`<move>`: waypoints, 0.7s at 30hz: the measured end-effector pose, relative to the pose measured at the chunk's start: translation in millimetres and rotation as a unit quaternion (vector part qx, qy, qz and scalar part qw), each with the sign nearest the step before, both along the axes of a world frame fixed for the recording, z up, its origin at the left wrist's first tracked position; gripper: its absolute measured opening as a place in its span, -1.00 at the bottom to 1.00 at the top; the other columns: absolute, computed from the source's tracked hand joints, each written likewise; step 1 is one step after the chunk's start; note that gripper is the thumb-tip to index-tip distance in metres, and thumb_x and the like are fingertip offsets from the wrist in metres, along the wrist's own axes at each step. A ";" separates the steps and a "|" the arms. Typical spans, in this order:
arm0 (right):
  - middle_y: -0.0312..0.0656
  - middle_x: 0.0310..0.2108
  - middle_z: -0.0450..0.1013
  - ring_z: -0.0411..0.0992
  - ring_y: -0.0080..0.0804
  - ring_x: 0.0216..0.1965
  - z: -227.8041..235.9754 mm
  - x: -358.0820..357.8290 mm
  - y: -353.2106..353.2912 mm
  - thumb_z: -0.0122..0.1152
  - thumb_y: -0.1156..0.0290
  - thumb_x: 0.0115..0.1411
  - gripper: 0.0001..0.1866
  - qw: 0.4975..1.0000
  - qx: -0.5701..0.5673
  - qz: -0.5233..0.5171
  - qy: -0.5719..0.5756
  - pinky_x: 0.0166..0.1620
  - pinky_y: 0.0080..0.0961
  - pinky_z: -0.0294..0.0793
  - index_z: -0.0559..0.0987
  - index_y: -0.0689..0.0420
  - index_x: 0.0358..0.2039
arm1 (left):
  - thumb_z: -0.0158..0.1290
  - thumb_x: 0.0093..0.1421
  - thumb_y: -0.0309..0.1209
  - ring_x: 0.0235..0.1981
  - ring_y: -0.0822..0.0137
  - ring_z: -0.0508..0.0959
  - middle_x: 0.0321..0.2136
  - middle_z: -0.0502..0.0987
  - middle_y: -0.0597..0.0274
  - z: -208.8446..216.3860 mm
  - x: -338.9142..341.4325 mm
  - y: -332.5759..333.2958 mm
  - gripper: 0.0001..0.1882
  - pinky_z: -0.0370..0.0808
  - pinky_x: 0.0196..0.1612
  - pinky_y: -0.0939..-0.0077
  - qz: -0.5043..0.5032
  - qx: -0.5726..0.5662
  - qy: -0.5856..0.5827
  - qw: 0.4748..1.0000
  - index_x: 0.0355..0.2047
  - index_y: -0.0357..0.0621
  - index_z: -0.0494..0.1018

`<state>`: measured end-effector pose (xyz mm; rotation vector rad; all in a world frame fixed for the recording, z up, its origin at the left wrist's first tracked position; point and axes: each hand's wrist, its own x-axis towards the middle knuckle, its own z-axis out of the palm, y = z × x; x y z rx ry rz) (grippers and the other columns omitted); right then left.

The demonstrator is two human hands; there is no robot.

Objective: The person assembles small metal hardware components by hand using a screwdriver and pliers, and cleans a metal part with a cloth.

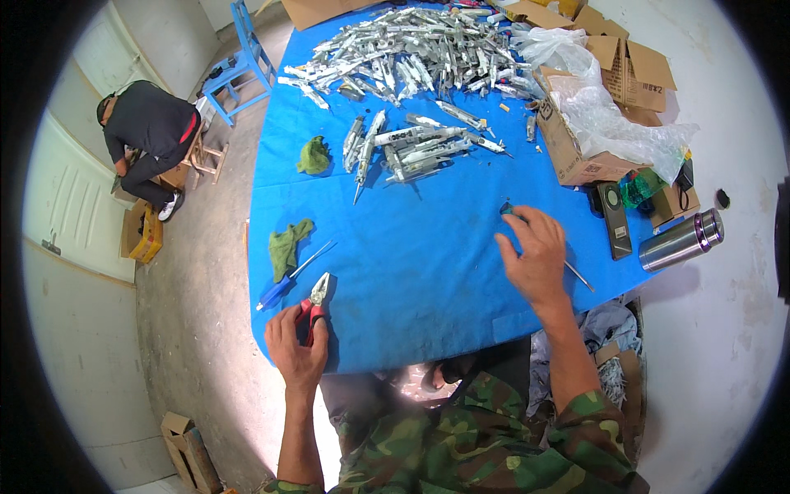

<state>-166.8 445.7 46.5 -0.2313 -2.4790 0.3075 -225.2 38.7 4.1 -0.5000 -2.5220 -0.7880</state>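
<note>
My left hand [297, 347], at the near left of the blue-covered table, is closed around the red handles of a pair of pliers [320, 290], jaws pointing away from me. Beside it lie a blue-handled screwdriver [282, 286] and a green rag [288, 248]. Over on the right, my right hand [536, 253] is lowered over a thin tool, its thumb apart from its fingers. A dark teal end [506, 208] shows past the fingertips, and a metal shaft [579, 277] comes out on the other side; the middle is hidden. Beyond both hands lies a small group of white and grey pen-like devices [420, 152].
A large heap of similar devices [420, 53] covers the far end. Another green rag [313, 156] lies left. Along the right stand a cardboard box [576, 148] with clear plastic, a dark handheld device [614, 221] and a steel flask [682, 240]. A person [152, 132] sits bent over at left.
</note>
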 end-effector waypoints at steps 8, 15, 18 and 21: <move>-0.15 -0.03 0.61 0.51 -0.14 0.10 -17.1 -102.0 -13.9 0.38 0.44 0.21 -0.77 0.991 -0.024 0.129 0.032 0.15 -0.13 0.38 0.72 0.12 -0.10 | 0.36 0.07 -0.46 -0.06 -0.01 0.57 -0.09 0.62 0.00 0.4 -1.4 -0.2 -0.58 0.48 0.08 0.13 0.003 0.002 -0.003 1.000 -0.04 -0.25 0.57; -0.19 -0.02 0.61 0.51 -0.15 0.08 -29.1 -170.8 -20.7 0.41 0.46 0.22 -0.75 0.987 0.004 0.160 0.009 0.10 -0.15 0.38 0.71 0.08 -0.07 | 0.39 0.05 -0.47 -0.07 -0.01 0.58 -0.10 0.62 -0.03 -3.1 -2.3 -3.0 -0.56 0.48 0.08 0.13 -0.006 0.012 0.001 1.000 -0.05 -0.27 0.57; -0.24 -0.07 0.56 0.48 -0.17 0.05 -27.3 -177.7 -20.0 0.42 0.45 0.21 -0.75 0.987 0.031 0.151 -0.038 0.09 -0.17 0.37 0.71 0.06 -0.08 | 0.39 0.04 -0.47 -0.07 -0.02 0.58 -0.10 0.62 -0.03 -0.7 -1.4 -3.3 -0.56 0.49 0.07 0.13 0.000 0.010 -0.007 1.000 -0.05 -0.28 0.57; -0.28 -0.17 0.51 0.45 -0.21 0.02 -26.9 -181.1 -17.7 0.40 0.46 0.15 -0.80 0.987 0.037 0.150 -0.040 0.07 -0.16 0.34 0.71 0.01 -0.18 | 0.39 0.04 -0.47 -0.07 -0.02 0.58 -0.10 0.62 -0.03 -2.6 -2.3 -4.2 -0.56 0.49 0.07 0.14 -0.005 0.013 0.000 1.000 -0.05 -0.28 0.57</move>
